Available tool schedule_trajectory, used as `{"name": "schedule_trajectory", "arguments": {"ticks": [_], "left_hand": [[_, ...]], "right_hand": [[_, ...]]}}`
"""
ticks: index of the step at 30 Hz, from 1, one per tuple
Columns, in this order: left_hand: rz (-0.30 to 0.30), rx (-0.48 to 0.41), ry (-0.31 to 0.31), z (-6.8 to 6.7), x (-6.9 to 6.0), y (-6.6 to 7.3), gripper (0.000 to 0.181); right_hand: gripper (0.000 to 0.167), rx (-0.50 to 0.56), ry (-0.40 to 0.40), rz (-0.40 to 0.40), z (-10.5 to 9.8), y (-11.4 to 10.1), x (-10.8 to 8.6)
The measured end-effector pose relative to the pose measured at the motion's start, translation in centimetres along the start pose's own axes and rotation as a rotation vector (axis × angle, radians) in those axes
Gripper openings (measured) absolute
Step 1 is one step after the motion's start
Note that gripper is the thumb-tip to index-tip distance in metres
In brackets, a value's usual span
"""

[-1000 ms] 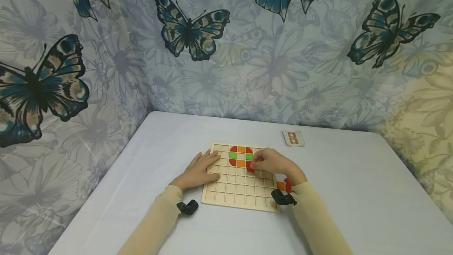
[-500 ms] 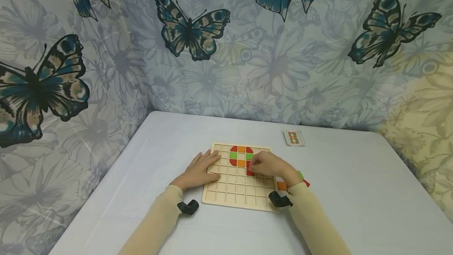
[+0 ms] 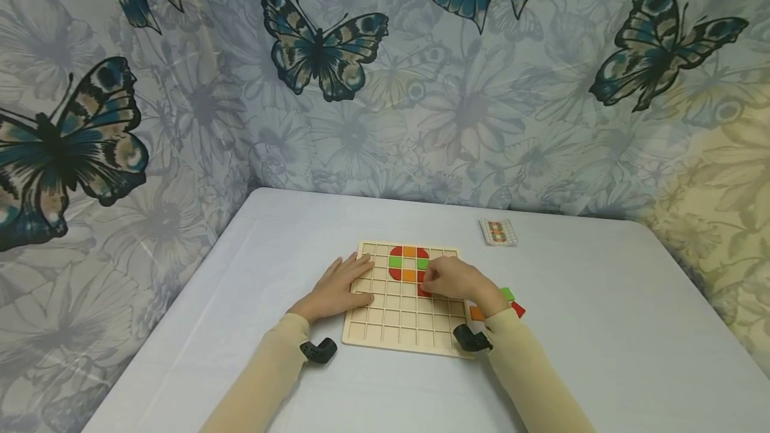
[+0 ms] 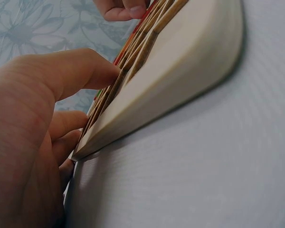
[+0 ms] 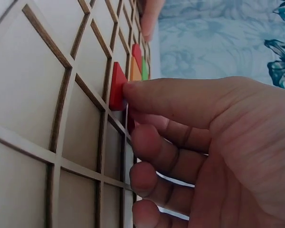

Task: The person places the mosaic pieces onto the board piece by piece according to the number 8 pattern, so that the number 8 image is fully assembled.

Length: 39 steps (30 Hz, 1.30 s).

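Note:
A pale wooden grid board (image 3: 391, 319) lies on the table. My left hand (image 3: 338, 291) rests on its left edge with fingers spread, and in the left wrist view the thumb (image 4: 92, 71) touches the ridges. Over the board's upper right, my right hand (image 3: 458, 279) pinches a red tile (image 5: 117, 88), which stands slightly tilted at a cell in the right wrist view. The fingers partly cover it. Beyond it, red, orange and green tiles form a ring, including an orange tile (image 3: 409, 276) and a green tile (image 3: 395, 262).
To the right of the board lie a loose orange tile (image 3: 477, 313), a green tile (image 3: 507, 295) and a red tile (image 3: 518, 310), partly behind my right wrist. A small stack of pattern cards (image 3: 498, 232) sits near the table's back edge. Butterfly-print cloth hangs behind.
My right hand has shifted slightly left and down, bringing the red tile lower at its cell below the ring. More loose tiles show beside the right wrist. The left hand stays put.

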<state>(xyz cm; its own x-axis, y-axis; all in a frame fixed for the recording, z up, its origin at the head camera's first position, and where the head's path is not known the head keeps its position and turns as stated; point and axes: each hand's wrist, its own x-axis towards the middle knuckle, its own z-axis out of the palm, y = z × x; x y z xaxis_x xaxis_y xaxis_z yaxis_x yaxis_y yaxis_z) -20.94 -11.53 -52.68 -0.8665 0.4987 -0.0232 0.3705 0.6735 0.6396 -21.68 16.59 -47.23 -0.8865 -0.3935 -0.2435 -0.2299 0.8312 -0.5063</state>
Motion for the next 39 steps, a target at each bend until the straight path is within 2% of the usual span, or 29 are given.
{"name": "schedule_trajectory", "arguments": {"ticks": [7,14,24,31,39], "left_hand": [[0.002,0.009,-0.001,0.2,0.1,0.0,0.075],[0.009,-0.001,0.000,0.2,0.2,0.0,0.074],[0.004,0.004,-0.002,0.2,0.1,0.0,0.075],[0.000,0.008,-0.001,0.1,0.1,-0.1,0.075],[-0.001,0.016,0.003,0.2,0.3,-0.3,0.076]], "right_hand": [[0.019,0.065,-0.001,-0.022,-0.8,0.1,-0.5],[0.019,0.112,0.031,-0.063,-3.5,0.7,-2.2],[0.021,0.115,0.056,-0.026,-6.4,2.8,-4.7],[0.027,0.091,0.065,0.004,-7.3,3.9,-5.8],[0.028,0.098,0.009,0.053,-7.4,5.2,-6.3]]}}
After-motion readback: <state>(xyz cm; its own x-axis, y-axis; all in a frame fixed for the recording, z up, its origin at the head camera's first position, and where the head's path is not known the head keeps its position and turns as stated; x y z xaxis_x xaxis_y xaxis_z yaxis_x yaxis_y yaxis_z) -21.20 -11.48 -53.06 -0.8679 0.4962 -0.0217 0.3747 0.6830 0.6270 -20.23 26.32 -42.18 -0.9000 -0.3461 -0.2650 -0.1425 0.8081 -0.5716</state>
